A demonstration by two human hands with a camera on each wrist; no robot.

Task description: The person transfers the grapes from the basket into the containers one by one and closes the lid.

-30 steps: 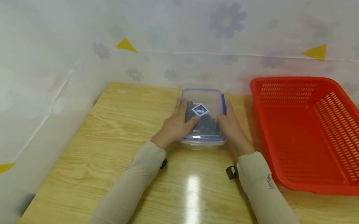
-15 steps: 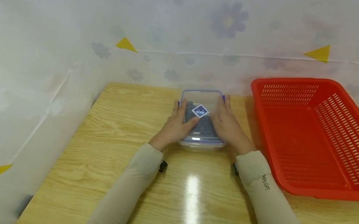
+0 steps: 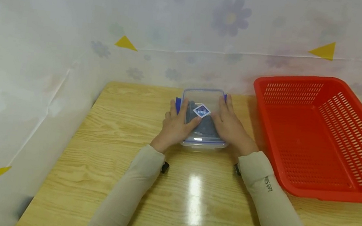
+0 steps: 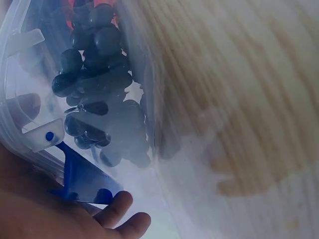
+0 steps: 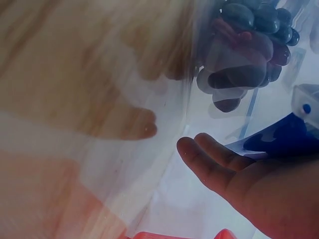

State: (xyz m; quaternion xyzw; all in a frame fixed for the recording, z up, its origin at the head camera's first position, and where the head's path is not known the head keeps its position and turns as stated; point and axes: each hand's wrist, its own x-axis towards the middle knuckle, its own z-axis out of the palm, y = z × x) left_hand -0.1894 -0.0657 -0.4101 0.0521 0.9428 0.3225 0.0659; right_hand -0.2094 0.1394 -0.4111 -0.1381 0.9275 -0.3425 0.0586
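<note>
A clear plastic food container (image 3: 198, 135) with a blue-edged lid and a white-and-blue diamond label lies on the table, dark grapes (image 4: 94, 45) inside. My left hand (image 3: 175, 125) rests on its left part, thumb on the lid beside the label. That hand's outer fingers are by the left blue latch (image 4: 84, 174), which stands out from the wall. On the opposite side my right hand (image 3: 232, 130) lies over the lid's right edge with fingers fairly straight. Two of its fingertips show beneath the right blue latch (image 5: 279, 137), also angled outward in the right wrist view.
A red plastic basket (image 3: 315, 147) with slotted walls stands to the right of the container, close to my right forearm. The wooden table (image 3: 108, 157) ends at a flower-patterned sheet (image 3: 179, 24) behind, held with yellow tape pieces.
My right hand has shifted from the container's right side further onto the lid, and the right latch shows less. The left latch now sticks out, with my left fingers spread near it.
</note>
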